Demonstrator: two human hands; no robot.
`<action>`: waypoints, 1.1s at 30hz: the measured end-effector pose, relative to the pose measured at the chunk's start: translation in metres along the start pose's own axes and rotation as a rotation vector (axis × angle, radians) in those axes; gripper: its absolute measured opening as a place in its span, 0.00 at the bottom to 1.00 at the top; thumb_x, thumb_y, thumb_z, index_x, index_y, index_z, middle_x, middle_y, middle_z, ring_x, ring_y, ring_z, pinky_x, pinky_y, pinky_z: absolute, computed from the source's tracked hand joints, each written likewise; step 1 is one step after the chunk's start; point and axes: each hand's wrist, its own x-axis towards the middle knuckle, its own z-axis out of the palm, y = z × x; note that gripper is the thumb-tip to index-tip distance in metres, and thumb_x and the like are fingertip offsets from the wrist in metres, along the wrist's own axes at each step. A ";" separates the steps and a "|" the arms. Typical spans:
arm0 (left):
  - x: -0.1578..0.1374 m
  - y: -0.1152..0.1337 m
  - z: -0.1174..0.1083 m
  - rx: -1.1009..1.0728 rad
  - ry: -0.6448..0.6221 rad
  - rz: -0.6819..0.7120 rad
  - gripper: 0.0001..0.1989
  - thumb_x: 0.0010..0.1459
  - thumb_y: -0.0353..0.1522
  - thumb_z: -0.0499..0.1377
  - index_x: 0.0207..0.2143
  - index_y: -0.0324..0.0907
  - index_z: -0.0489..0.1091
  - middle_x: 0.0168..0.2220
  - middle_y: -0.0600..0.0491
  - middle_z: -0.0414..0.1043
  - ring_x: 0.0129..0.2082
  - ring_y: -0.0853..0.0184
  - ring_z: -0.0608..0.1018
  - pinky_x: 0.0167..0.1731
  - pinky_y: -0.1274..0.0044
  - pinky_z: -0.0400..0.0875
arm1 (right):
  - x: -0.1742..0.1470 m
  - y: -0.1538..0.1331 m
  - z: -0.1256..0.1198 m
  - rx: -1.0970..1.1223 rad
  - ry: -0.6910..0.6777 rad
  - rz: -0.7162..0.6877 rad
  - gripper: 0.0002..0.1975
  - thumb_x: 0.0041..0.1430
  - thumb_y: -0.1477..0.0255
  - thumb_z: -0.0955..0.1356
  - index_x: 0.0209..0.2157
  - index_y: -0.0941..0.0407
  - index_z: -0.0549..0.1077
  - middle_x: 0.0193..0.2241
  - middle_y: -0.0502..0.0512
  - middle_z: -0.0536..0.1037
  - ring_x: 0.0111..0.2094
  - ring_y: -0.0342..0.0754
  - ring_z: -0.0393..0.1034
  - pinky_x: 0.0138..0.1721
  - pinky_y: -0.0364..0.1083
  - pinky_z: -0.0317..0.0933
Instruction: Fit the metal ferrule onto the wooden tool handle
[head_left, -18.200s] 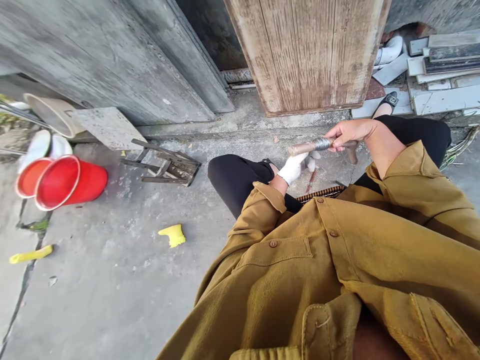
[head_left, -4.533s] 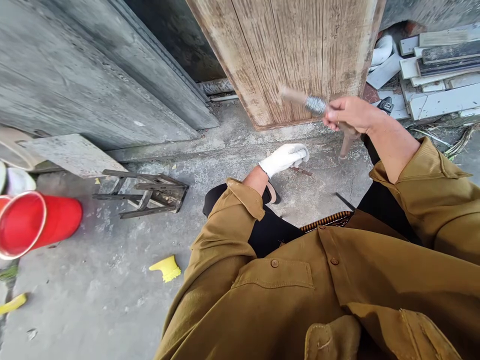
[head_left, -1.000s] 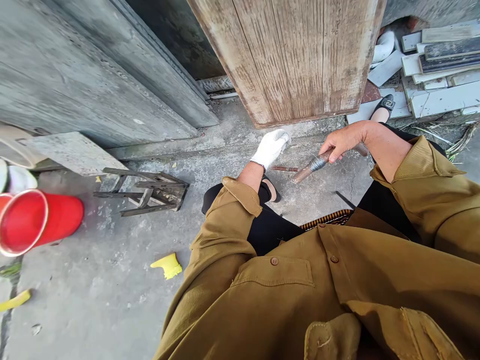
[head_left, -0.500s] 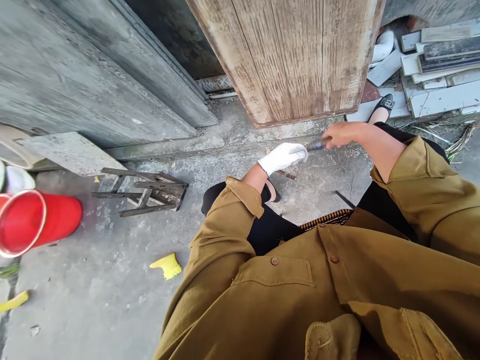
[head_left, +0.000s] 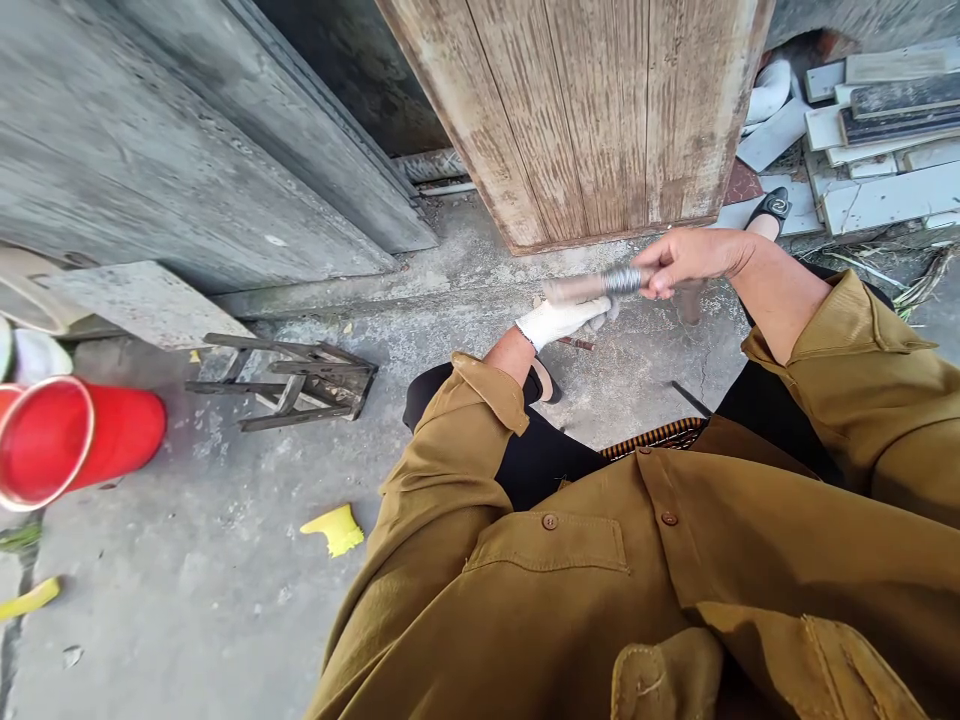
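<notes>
My right hand (head_left: 679, 262) is bare and closed round one end of a wire-wrapped stick (head_left: 577, 289). The stick is smeared by motion; bright wire is coiled round it close to my fingers, and its pale brown end points left. My left hand (head_left: 559, 320) wears a white glove and lies just below the stick with its fingers stretched out. Whether the stick touches the glove I cannot tell. On the concrete below the glove lies a short rusty brown rod (head_left: 576, 344).
A wooden door panel (head_left: 585, 120) stands in front. To the left are a small dark wooden stool (head_left: 289, 385) on its side, a red bucket (head_left: 112, 430) and a yellow scrap (head_left: 337, 530). White boards (head_left: 892, 195) are stacked at the right.
My right hand has shifted slightly, and the stick's pale end now reaches left above the glove. My left hand, earlier curled at the stick's end, has its fingers straightened.
</notes>
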 end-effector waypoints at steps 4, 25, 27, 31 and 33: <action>-0.006 0.010 -0.001 -0.026 -0.014 -0.034 0.11 0.73 0.32 0.57 0.38 0.38 0.76 0.22 0.56 0.67 0.20 0.73 0.66 0.23 0.81 0.59 | 0.002 0.000 -0.007 0.262 0.593 -0.094 0.15 0.71 0.61 0.71 0.36 0.55 0.67 0.36 0.56 0.74 0.32 0.44 0.66 0.38 0.45 0.66; -0.001 0.010 -0.003 0.215 0.056 -0.006 0.09 0.65 0.33 0.60 0.33 0.38 0.74 0.28 0.55 0.72 0.28 0.70 0.72 0.33 0.79 0.68 | 0.002 -0.011 0.002 -0.195 -0.266 0.283 0.09 0.65 0.67 0.76 0.40 0.57 0.80 0.32 0.50 0.75 0.37 0.46 0.70 0.44 0.46 0.62; -0.001 0.009 -0.002 0.176 0.049 -0.020 0.09 0.68 0.33 0.60 0.34 0.38 0.75 0.26 0.55 0.72 0.26 0.70 0.72 0.30 0.80 0.67 | -0.009 -0.014 -0.004 -0.131 -0.056 0.226 0.07 0.65 0.68 0.76 0.39 0.57 0.80 0.33 0.51 0.76 0.37 0.46 0.70 0.44 0.46 0.62; -0.005 0.009 0.000 0.057 -0.047 -0.049 0.12 0.73 0.34 0.56 0.39 0.37 0.76 0.22 0.57 0.67 0.20 0.73 0.68 0.23 0.82 0.61 | -0.021 -0.017 -0.010 0.170 0.432 -0.023 0.08 0.69 0.79 0.71 0.34 0.59 0.72 0.33 0.52 0.74 0.32 0.42 0.65 0.39 0.43 0.61; -0.008 0.011 0.000 -0.004 -0.102 -0.064 0.13 0.73 0.35 0.57 0.38 0.37 0.76 0.20 0.57 0.65 0.19 0.73 0.67 0.22 0.82 0.61 | -0.020 -0.017 -0.012 0.249 0.623 -0.040 0.11 0.71 0.82 0.68 0.33 0.58 0.68 0.32 0.52 0.72 0.30 0.40 0.63 0.37 0.43 0.60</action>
